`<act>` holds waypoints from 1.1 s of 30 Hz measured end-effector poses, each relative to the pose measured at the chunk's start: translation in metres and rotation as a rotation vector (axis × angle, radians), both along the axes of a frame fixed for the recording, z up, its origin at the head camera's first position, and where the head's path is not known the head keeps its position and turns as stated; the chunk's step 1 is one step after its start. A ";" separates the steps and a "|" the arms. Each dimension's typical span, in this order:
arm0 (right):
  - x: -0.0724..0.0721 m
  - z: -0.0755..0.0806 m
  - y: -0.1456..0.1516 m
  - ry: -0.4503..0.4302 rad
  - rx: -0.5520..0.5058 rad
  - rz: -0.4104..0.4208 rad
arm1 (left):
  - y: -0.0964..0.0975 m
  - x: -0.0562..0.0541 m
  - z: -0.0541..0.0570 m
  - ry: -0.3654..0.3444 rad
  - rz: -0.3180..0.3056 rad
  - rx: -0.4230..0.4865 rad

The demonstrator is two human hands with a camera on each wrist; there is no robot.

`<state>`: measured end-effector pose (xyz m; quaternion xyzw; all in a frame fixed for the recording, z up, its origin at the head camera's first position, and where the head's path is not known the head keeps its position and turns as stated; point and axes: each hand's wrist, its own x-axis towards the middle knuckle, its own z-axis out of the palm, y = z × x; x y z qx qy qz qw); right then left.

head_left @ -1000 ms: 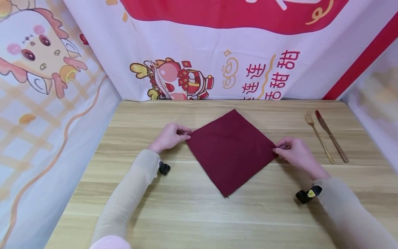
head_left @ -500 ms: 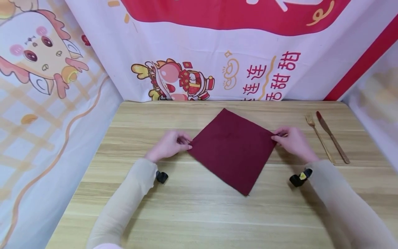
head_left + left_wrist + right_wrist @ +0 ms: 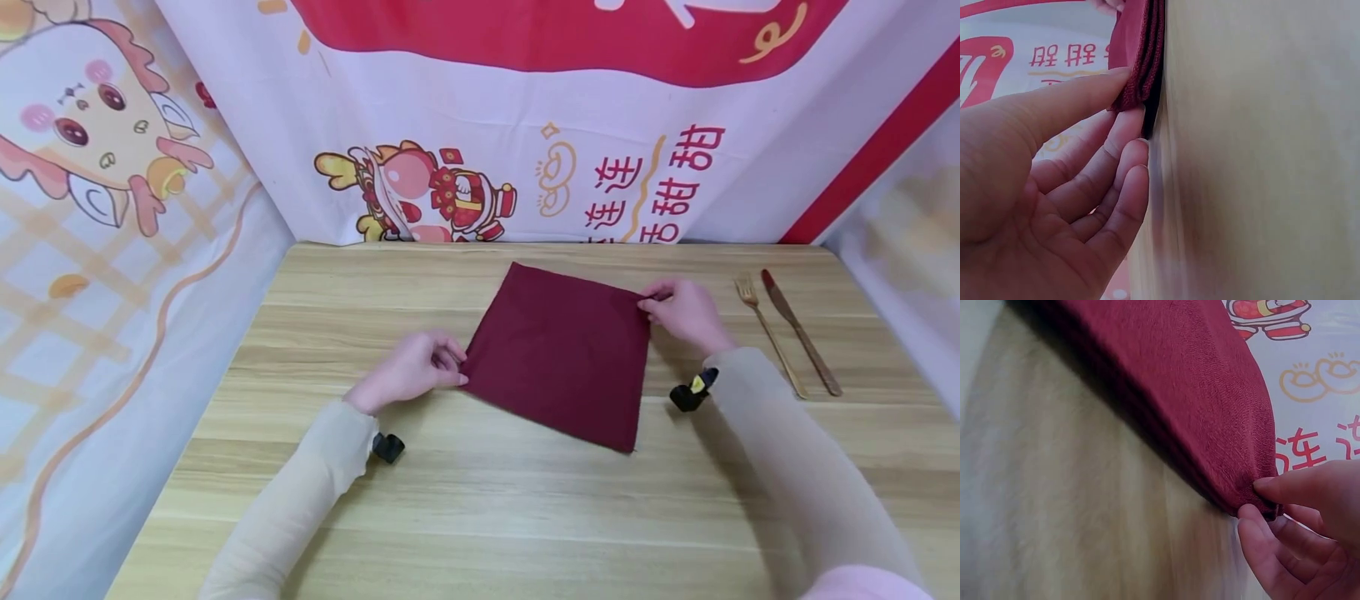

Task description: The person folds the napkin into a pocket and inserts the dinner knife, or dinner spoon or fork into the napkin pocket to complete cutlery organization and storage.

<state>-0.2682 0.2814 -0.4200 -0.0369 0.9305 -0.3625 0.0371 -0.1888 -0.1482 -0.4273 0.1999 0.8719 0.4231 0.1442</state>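
Observation:
A dark red cloth napkin, folded into a square of several layers, lies over the middle of the table. My left hand pinches its near left corner between thumb and fingers; the stacked layers of the napkin show at the fingertips in the left wrist view. At the far right corner, my right hand holds the cloth the same way. In the right wrist view the thumb presses on top of the napkin with fingers beneath, and the edge there bows slightly above the wood.
A gold fork and a gold knife lie side by side on the right of the wooden table. Printed fabric hangs along the back edge, with more at both sides.
The napkin has turned anticlockwise from a diamond to nearly square with the table. My right hand moved away from me and leftward with its corner; my left hand came nearer with its own.

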 end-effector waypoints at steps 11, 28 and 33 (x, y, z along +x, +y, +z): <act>-0.026 -0.001 -0.019 0.017 -0.035 -0.028 | 0.010 0.020 0.002 0.047 -0.032 -0.061; -0.037 -0.002 -0.036 0.053 -0.029 0.010 | 0.016 0.034 0.007 0.022 -0.090 -0.107; -0.035 0.001 -0.035 0.059 -0.039 0.011 | 0.010 0.032 0.011 0.006 -0.050 -0.084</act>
